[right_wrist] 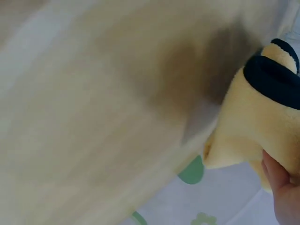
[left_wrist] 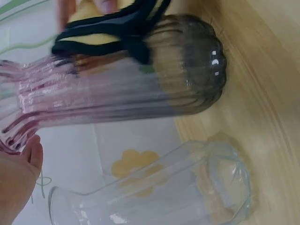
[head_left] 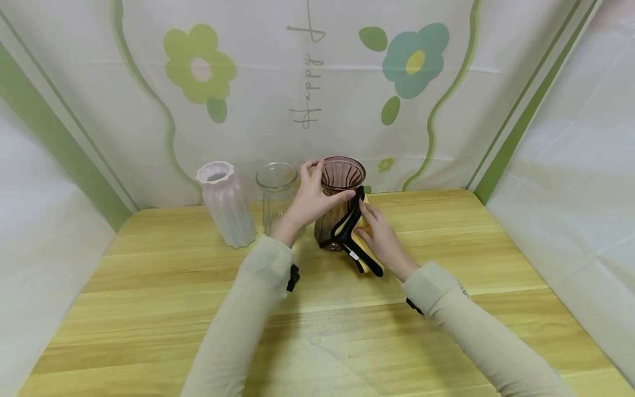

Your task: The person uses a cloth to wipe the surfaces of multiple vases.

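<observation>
A tall ribbed glass vase (head_left: 327, 223), purple at the flared top and smoky toward the base, stands at the back of the table. My left hand (head_left: 313, 198) grips it around the neck, thumb across the front and fingers at the left of the rim. On the vase's right side, my right hand (head_left: 388, 242) holds a folded yellow cloth (right_wrist: 243, 117) with black edging. The cloth lies against the vase in the left wrist view, its black-edged part (left_wrist: 101, 42) over the glass. Part of the right hand's fingers is hidden by the cloth.
Left of the held vase stands a clear glass vase (head_left: 275, 190), partly behind my left hand. Farther left is a fluted white-pink vase (head_left: 229, 207). The wood-grain table (head_left: 317, 342) meets a white curtain (head_left: 268, 82) printed with flowers at the back.
</observation>
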A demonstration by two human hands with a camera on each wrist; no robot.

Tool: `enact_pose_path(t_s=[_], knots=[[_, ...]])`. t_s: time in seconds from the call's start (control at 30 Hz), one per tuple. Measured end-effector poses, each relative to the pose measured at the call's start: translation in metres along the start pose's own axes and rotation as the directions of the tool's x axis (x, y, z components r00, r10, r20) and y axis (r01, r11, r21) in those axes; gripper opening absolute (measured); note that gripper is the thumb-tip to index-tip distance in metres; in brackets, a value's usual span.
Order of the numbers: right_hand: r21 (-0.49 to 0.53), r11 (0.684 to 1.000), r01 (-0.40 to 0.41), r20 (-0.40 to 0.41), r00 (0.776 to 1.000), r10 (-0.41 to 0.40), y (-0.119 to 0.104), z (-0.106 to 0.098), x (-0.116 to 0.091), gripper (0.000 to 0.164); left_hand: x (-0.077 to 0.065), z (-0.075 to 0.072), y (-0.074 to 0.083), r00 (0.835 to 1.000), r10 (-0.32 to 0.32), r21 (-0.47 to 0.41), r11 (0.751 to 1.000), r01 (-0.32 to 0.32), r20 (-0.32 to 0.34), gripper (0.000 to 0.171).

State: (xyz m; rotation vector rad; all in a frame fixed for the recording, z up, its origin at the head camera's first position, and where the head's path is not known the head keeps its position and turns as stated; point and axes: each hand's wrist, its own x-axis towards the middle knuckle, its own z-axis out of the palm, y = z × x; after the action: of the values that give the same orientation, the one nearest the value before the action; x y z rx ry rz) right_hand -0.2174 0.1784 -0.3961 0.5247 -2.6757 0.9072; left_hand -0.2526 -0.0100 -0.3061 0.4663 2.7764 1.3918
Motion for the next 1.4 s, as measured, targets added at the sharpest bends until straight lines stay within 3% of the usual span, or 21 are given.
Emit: enact_pose_path(t_s=[0.1,0.23,0.57,0.8,1.03,1.2,1.4], knots=[[-0.039,0.999,-0.02,0.058,0.998,0.022,0.005,0.003,-0.005,0.068,0.001,0.002,0.0,0.999,-0.004,-0.01,1.0,0.004,-0.035,0.105],[-0.052,0.998,-0.022,0.076,0.997,0.026,0.01,0.006,-0.009,0.069,0.001,0.001,0.001,0.998,0.007,0.014,1.0,-0.006,-0.061,0.101],[0.03,0.999,0.014,-0.066,0.998,-0.012,-0.007,-0.006,0.006,0.066,0.001,-0.006,0.001,0.997,0.066,0.091,0.994,-0.062,-0.044,0.089],[0.094,0.995,-0.021,-0.119,0.992,0.032,-0.018,-0.019,0.016,0.068,0.001,-0.009,0.0,0.998,0.063,0.095,0.994,-0.063,0.0,0.091],[0.049,0.999,0.007,-0.064,0.998,-0.004,-0.013,-0.014,0.013,0.065,0.001,-0.005,-0.003,0.999,0.052,0.064,0.997,-0.052,-0.006,0.094],[0.009,0.999,0.033,-0.032,0.999,-0.032,-0.005,-0.006,0.006,0.066,0.0,-0.003,-0.002,1.0,0.016,0.033,0.999,-0.015,-0.016,0.1],[-0.063,0.998,0.022,0.067,0.998,-0.018,0.009,0.002,-0.006,0.067,0.0,0.002,0.003,0.998,-0.043,0.038,0.998,0.045,-0.055,0.107]])
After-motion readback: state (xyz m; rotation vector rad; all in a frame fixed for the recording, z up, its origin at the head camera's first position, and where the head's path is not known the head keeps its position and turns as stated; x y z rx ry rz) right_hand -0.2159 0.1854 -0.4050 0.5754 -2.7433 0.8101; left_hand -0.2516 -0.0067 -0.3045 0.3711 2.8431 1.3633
